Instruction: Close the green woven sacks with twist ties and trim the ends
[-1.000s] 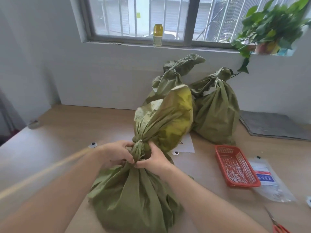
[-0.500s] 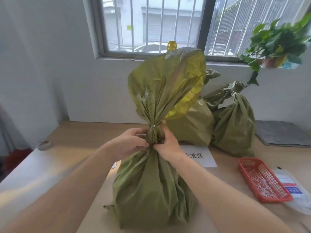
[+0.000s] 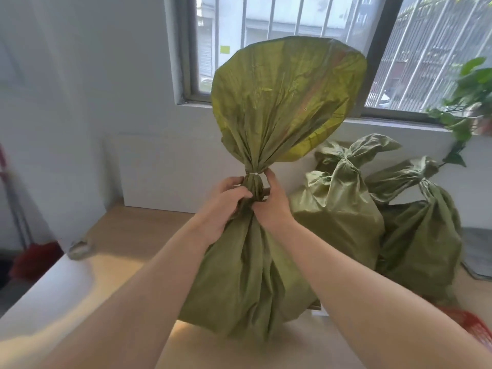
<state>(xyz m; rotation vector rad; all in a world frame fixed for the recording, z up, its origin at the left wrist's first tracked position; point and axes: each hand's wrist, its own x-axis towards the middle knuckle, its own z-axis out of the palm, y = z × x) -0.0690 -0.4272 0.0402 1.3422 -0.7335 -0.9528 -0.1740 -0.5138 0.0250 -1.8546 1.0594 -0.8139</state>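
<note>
A green woven sack (image 3: 247,283) hangs upright in front of me, its bottom a little above the wooden table (image 3: 127,235). Its gathered neck is bound by a white twist tie (image 3: 255,172), and the loose top fans out above. My left hand (image 3: 226,206) grips the neck just below the tie from the left. My right hand (image 3: 271,201) grips the same neck from the right, one finger touching the tie.
Two tied green sacks (image 3: 338,209) (image 3: 423,235) stand at the back right against the wall. A red mesh basket (image 3: 476,326) shows at the right edge. A potted plant (image 3: 471,102) sits on the window sill. A grey mat (image 3: 476,251) lies beside the sacks.
Both hands have lifted the sack by its neck from lying low on the table to upright and raised. The view has shifted left, so the basket is mostly out of frame.
</note>
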